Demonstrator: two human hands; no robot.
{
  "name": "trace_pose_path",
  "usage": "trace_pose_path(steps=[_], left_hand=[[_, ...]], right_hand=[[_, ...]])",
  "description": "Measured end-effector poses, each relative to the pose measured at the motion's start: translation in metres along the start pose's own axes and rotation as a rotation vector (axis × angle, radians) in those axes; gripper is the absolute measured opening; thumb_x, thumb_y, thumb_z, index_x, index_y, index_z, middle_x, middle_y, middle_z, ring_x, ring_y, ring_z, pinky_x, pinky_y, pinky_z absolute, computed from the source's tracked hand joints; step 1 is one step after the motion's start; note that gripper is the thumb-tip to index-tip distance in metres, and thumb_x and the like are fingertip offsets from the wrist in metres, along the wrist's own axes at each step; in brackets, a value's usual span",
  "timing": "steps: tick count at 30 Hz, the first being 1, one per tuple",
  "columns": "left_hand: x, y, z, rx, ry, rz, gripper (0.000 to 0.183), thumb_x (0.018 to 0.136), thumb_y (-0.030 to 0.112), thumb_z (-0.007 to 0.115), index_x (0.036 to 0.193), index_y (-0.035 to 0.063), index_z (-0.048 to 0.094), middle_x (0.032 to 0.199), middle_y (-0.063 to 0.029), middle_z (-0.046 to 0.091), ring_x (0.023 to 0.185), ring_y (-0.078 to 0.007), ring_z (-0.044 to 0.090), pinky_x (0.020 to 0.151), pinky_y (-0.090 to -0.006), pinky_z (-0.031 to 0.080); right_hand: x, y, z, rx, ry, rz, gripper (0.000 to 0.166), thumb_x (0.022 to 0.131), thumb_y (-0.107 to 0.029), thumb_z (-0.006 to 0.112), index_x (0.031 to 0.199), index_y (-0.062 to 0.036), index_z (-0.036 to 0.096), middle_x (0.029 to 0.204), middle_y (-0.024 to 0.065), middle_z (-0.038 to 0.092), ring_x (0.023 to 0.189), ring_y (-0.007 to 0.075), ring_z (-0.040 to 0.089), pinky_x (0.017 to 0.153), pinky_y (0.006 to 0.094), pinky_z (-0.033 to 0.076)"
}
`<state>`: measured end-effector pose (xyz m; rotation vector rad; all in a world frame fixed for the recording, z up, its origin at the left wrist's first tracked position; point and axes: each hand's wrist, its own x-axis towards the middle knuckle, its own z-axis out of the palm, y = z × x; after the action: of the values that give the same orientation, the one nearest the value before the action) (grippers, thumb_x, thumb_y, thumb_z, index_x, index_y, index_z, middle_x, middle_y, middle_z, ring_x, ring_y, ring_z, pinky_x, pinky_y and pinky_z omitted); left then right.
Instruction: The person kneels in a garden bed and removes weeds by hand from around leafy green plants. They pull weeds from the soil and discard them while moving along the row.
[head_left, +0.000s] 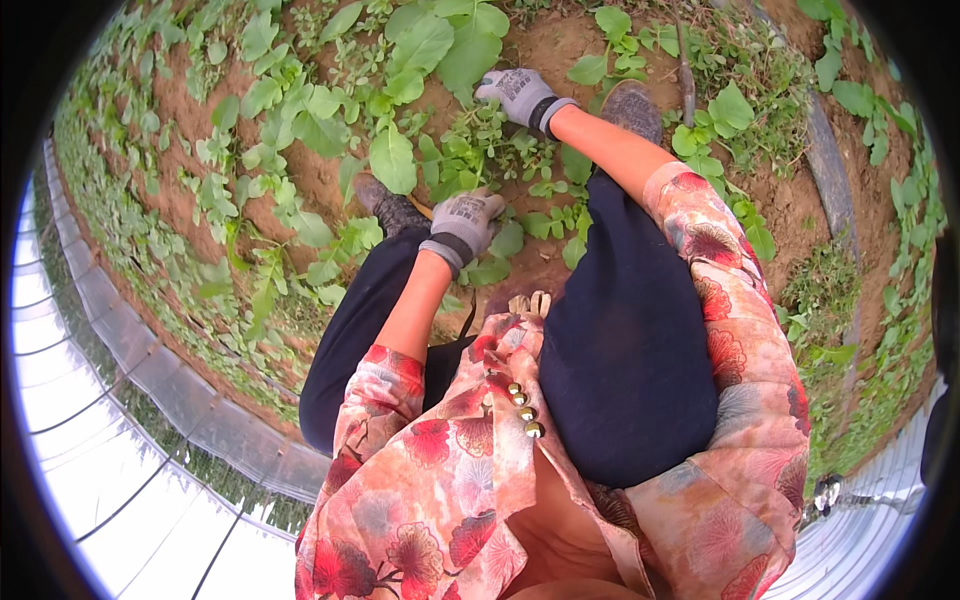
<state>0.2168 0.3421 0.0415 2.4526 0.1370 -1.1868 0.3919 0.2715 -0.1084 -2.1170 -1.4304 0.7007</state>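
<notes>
Both hands wear grey knitted work gloves with black wrist bands. My left hand (463, 225) is low between my legs, fingers curled beside leafy green stems; whether it grips anything cannot be made out. Farther out, my right hand (521, 96) reaches among low small-leaved plants (487, 139), with its fingertips near a large broad green leaf (472, 56). A thin yellowish strip (421, 208) shows beside my left hand, partly hidden by it. Broad-leaved seedlings (394, 159) stand between the hands in brown soil.
My shoes (632, 111) rest on brown soil (540, 262) among the plants. A brown stick (685, 71) lies beyond the right shoe. A dark strip (832, 172) runs along the ground at the right. Greenhouse sheeting with thin ribs (90, 450) curves along the lower left.
</notes>
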Motion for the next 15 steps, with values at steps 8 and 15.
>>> trace_pose_path(steps=[8,15], left_hand=[[-0.002,-0.006,0.002,-0.023,0.037,0.015,0.023,0.074,0.022,0.063,0.095,0.0136,0.058,0.099,-0.0064,0.057,0.097,-0.0289,0.056,0.080,-0.0415,0.045],[0.000,-0.007,0.003,-0.025,0.018,0.008,0.023,0.074,0.023,0.063,0.095,0.0135,0.058,0.100,-0.0061,0.057,0.098,-0.0290,0.055,0.080,-0.0414,0.045]], right_hand=[[0.007,0.020,0.001,0.157,0.025,0.097,0.021,0.073,-0.020,0.063,0.094,-0.0175,0.065,0.090,0.0089,0.063,0.086,0.0297,0.060,0.075,0.0402,0.049],[0.000,0.031,0.005,0.255,0.115,0.143,0.019,0.073,-0.020,0.061,0.091,-0.0148,0.064,0.087,0.0109,0.063,0.082,0.0325,0.059,0.073,0.0420,0.048]])
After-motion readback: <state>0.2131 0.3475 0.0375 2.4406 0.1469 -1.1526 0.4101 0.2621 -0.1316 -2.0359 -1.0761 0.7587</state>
